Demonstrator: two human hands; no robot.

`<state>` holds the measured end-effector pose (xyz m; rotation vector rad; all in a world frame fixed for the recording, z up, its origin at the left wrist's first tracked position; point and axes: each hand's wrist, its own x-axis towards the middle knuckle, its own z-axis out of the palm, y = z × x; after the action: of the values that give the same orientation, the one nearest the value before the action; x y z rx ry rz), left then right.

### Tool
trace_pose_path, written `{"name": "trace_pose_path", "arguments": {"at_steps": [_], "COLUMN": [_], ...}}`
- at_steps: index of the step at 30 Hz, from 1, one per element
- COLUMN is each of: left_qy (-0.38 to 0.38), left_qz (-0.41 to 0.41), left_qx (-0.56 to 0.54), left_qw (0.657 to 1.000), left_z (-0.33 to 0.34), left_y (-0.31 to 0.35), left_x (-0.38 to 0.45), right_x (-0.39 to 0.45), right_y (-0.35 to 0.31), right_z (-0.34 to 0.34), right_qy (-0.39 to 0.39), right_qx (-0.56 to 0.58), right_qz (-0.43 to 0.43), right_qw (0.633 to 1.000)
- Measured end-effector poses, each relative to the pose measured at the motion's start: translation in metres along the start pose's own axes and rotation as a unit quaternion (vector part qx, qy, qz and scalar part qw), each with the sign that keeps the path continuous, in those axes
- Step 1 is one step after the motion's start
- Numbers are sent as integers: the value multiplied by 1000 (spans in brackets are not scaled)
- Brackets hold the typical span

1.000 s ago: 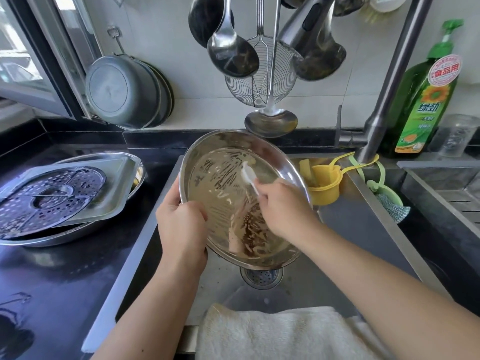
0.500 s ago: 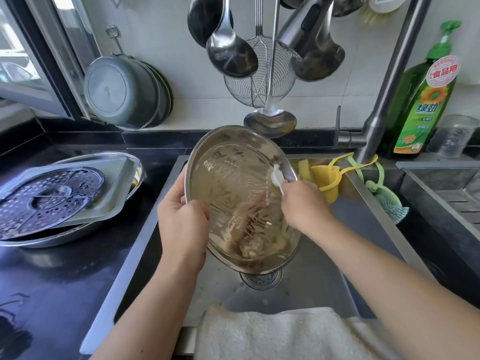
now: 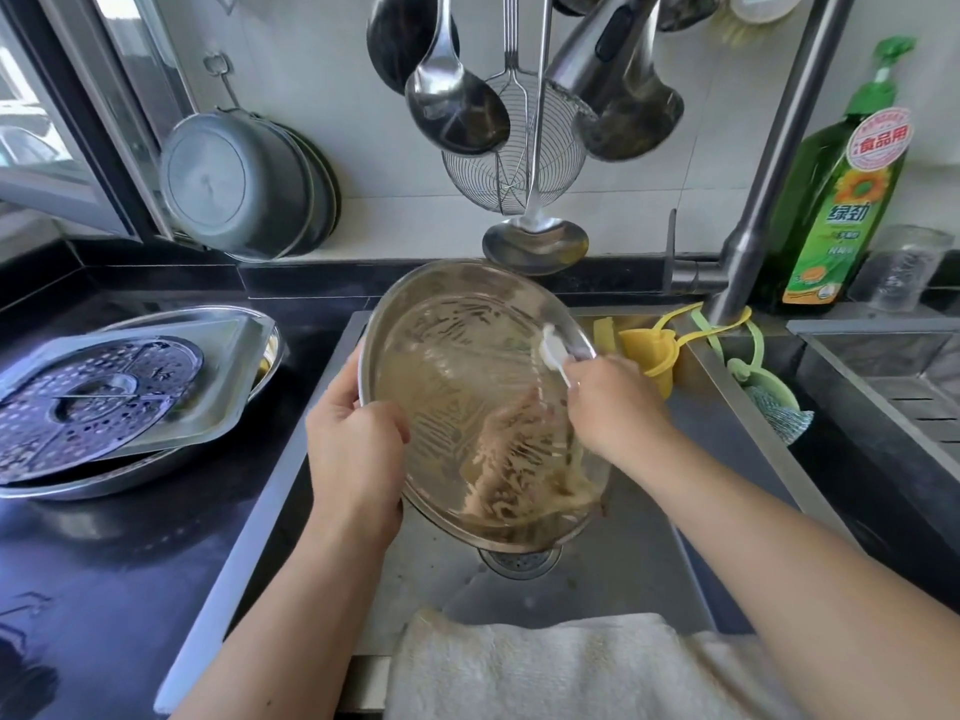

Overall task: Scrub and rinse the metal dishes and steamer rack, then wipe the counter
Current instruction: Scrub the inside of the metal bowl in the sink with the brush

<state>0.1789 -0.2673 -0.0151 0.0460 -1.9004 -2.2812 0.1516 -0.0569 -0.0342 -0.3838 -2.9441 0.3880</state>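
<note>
In the middle of the frame, the left hand point(image 3: 356, 449) grips the tilted metal dish point(image 3: 457, 387) over the sink point(image 3: 649, 579). The right hand point(image 3: 615, 413) holds a white brush point(image 3: 553, 350) inside it.

Left hand point(image 3: 353, 449) grips the rim of the metal dish point(image 3: 457, 387), thumb inside, fingers hidden behind. Right hand point(image 3: 615, 413) curled round a white brush handle point(image 3: 555, 353), knuckles up; bristles probably on the dish, blurred. Both forearms bare, reaching in from below.
</note>
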Motion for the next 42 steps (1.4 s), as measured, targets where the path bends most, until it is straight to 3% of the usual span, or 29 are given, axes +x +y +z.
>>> {"name": "trace_pose_path", "arguments": {"at_steps": [3,8,12,14,19,25,29,33,39,42], "left_qy": [9,-51,-10,-3,-34,22,32,42,88,99], "left_qz": [-4,-32,-23,-22,-25,-22,-23,22,47,51], "left_qx": [-6,7,15,18,33,-2,3,22,13,13], "left_qw": [1000,998,1000,1000,999,1000,999,999,995,994], "left_z": [-3,1,-2,-3,4,-5,-6,-5,-9,-8], "left_y": [0,-5,-2,-1,-6,0,1,1,-3,-2], "left_x": [3,-2,2,3,-3,4,4,3,5,6], "right_x": [-4,4,-4,-7,12,4,3,-5,-34,-23], "right_y": [-1,-5,7,9,-1,18,15,11,-22,-16], "right_z": [4,-4,-4,-3,1,-4,-3,-3,1,1], "right_qy": [-43,88,-43,-61,63,-62,-21,-159,-364,-365], "right_qx": [-29,69,-64,-67,104,-58,-62,-130,-75,-91], "right_qz": [27,-43,26,20,-66,-21,-35,-27,-155,-145], "right_qw": [998,993,997,996,990,996,997,978,915,915]}}
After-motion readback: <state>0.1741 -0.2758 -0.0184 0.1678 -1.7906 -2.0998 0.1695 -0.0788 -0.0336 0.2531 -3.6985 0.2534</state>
